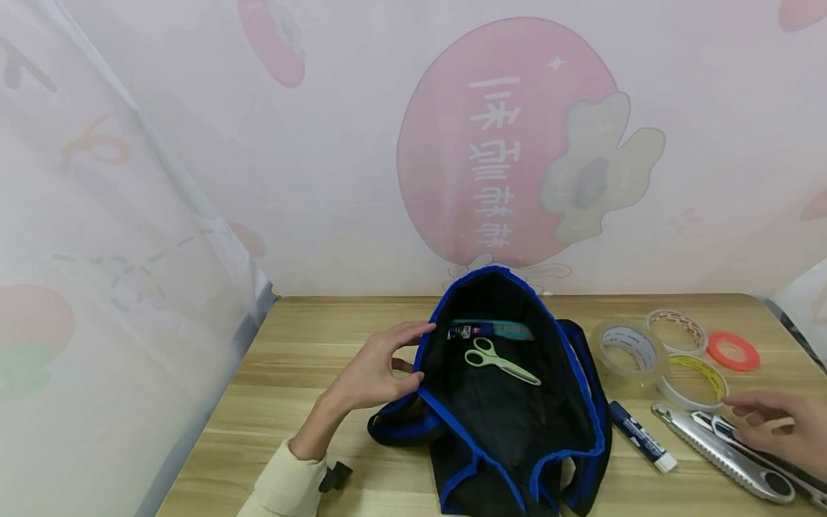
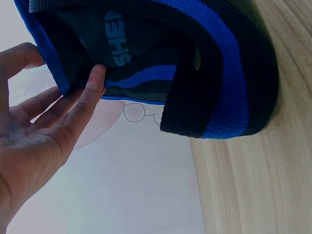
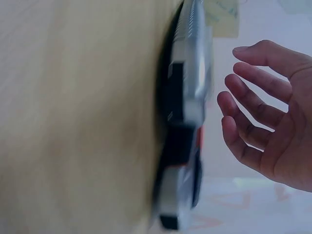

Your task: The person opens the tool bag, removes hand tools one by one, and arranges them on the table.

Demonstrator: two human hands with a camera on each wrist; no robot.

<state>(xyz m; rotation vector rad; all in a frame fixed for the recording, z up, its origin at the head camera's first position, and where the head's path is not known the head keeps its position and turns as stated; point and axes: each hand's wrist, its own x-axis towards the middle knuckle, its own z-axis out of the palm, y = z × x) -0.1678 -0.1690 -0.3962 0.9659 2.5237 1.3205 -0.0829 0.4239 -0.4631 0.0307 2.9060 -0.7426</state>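
A black tool bag with blue trim [image 1: 517,424] lies on the table, its mouth spread wide. My left hand [image 1: 381,362] holds the bag's left rim between thumb and fingers; the left wrist view shows the fingers [image 2: 87,100] at that blue edge. Inside the bag are pale green scissors [image 1: 500,361], a dark blue tube [image 1: 470,331] and a teal item [image 1: 513,331] partly behind it. My right hand [image 1: 785,425], fingers loosely bent and holding nothing, hovers over a silver utility knife [image 1: 723,451] and a second, slimmer knife [image 1: 772,463], partly hidden by the hand.
Right of the bag lie a blue and white glue stick [image 1: 642,436], a wide clear tape roll [image 1: 604,370], another tape roll [image 1: 655,316], a yellow-cored roll [image 1: 672,388] and a red ring of tape [image 1: 715,350]. A bag strap [image 2: 234,87] loops out beside my left hand.
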